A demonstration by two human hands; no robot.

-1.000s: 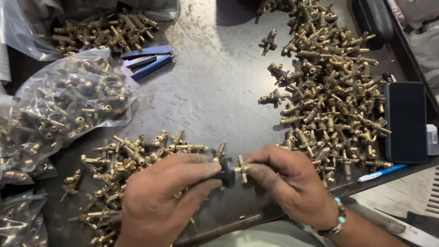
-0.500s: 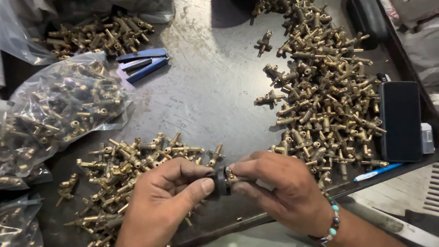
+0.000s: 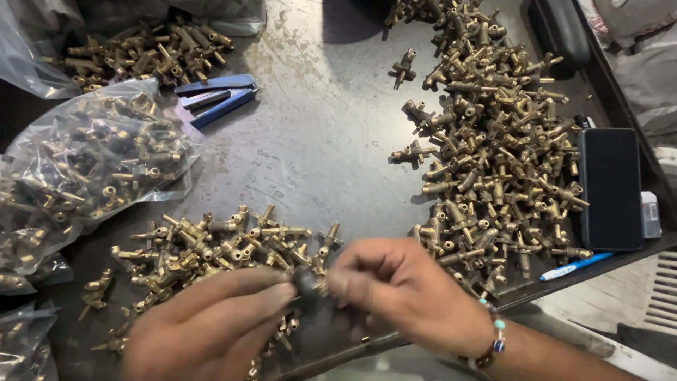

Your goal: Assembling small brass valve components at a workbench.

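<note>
Both hands — left hand (image 3: 211, 324), right hand (image 3: 402, 289) — pinch a small dark part (image 3: 307, 281)

hands blur and shift left over the small brass heap

the brass fitting that stuck out clearly between the fingertips a second ago now shows only as a dark smudge with a glint of brass, pinched between the left hand (image 3: 211, 324) and right hand (image 3: 402, 289). both hands are motion-blurred, where earlier they were sharp, and their meeting point sits further left, over the near heap of brass fittings (image 3: 211, 247).
</note>
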